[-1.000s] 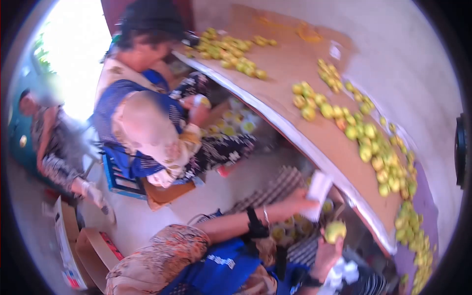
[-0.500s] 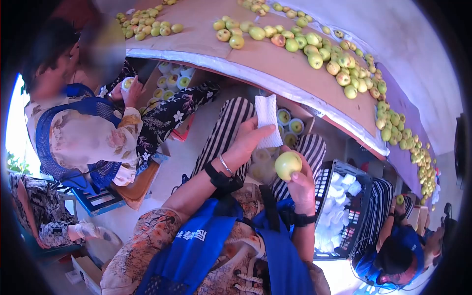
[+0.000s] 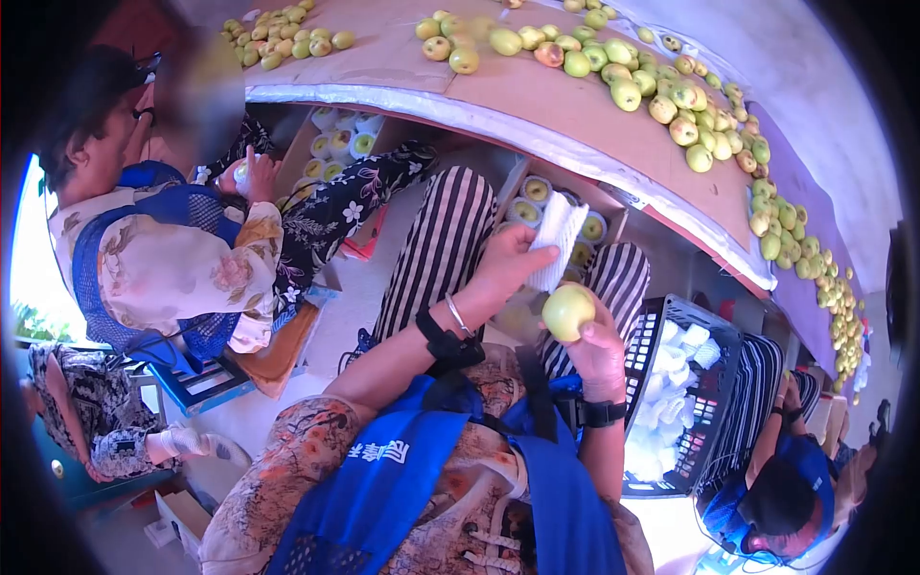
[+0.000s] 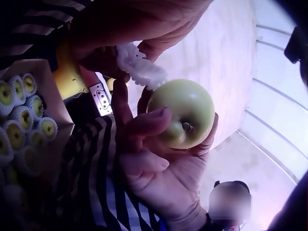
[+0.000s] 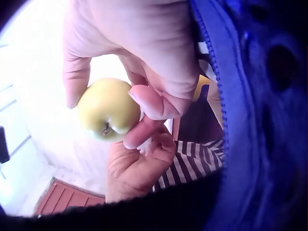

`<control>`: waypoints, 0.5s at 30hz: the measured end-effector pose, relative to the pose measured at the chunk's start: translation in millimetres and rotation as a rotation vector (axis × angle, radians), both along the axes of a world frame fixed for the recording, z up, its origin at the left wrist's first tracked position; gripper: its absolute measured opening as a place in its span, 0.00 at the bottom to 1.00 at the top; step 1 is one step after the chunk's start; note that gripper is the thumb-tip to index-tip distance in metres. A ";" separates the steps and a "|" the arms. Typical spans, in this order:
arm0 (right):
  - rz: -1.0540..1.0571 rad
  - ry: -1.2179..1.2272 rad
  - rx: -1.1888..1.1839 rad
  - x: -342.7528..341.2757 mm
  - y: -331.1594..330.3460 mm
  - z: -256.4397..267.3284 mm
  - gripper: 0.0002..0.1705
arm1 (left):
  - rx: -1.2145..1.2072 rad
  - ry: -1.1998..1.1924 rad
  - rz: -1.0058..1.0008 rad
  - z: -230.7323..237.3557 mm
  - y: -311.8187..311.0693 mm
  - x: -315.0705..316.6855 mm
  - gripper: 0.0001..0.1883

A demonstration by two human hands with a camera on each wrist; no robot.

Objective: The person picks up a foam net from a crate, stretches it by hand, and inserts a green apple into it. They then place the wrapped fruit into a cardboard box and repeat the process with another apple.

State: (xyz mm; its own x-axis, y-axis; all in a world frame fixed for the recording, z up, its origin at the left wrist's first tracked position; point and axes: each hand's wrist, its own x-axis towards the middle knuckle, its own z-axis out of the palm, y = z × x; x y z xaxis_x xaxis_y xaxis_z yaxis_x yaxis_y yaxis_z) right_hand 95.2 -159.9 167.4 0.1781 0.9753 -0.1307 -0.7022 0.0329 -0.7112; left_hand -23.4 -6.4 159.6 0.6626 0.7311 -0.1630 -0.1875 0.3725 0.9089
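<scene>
My left hand (image 3: 508, 268) pinches a flat white foam net sleeve (image 3: 559, 240) between thumb and fingers, tilted above the apple. The yellow-green apple (image 3: 568, 311) is gripped by my right hand (image 3: 599, 356). In the left wrist view the sleeve (image 4: 142, 67) hangs from my left hand (image 4: 144, 21), its edge close against the apple (image 4: 185, 113); whether they touch I cannot tell. The right wrist view shows my right hand's (image 5: 139, 43) fingers around the apple (image 5: 108, 108), with my left hand (image 5: 137, 168) below.
A carton (image 3: 618, 222) of sleeved apples lies beyond my knees. At right stands a black crate (image 3: 724, 355) of white sleeves. Loose apples (image 3: 671, 96) lie on the cardboard-covered table (image 3: 537, 105). People sit at left (image 3: 172, 249) and right (image 3: 795, 489).
The head view has steadied and shifted slightly. Since half a second ago, the sleeve has tilted over and come nearer the apple. Both hands keep their hold.
</scene>
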 end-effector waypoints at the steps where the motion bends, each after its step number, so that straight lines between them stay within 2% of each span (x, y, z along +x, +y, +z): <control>1: -0.019 -0.004 -0.017 -0.1 0.5 1.1 0.44 | 0.039 0.030 -0.012 -1.8 0.2 0.4 0.16; 6: -0.086 0.097 0.006 3.2 -3.2 -7.6 0.42 | 0.091 0.102 -0.032 -4.7 -0.2 -1.4 0.15; 8: -0.075 0.133 0.042 2.2 -3.0 -3.3 0.42 | -0.011 0.037 -0.012 -5.1 -2.5 -1.8 0.14; 10: -0.069 0.085 0.044 0.5 -4.4 -5.8 0.46 | 0.049 0.064 0.021 -3.4 -3.5 -1.8 0.16; 12: -0.006 0.049 0.042 0.0 -5.0 -5.0 0.47 | 0.102 0.076 0.028 -3.6 -6.0 0.0 0.15; 15: -0.040 0.015 -0.011 -5.9 -3.8 -0.3 0.45 | 0.225 0.165 0.028 -7.1 -12.0 2.9 0.15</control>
State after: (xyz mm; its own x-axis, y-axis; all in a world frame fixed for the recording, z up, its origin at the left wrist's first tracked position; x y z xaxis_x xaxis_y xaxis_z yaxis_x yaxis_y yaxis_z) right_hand 89.3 -163.7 167.1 0.2150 0.9659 -0.1441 -0.7107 0.0535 -0.7014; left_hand -20.5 -18.4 152.6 0.6198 0.7785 -0.0989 -0.0370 0.1548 0.9872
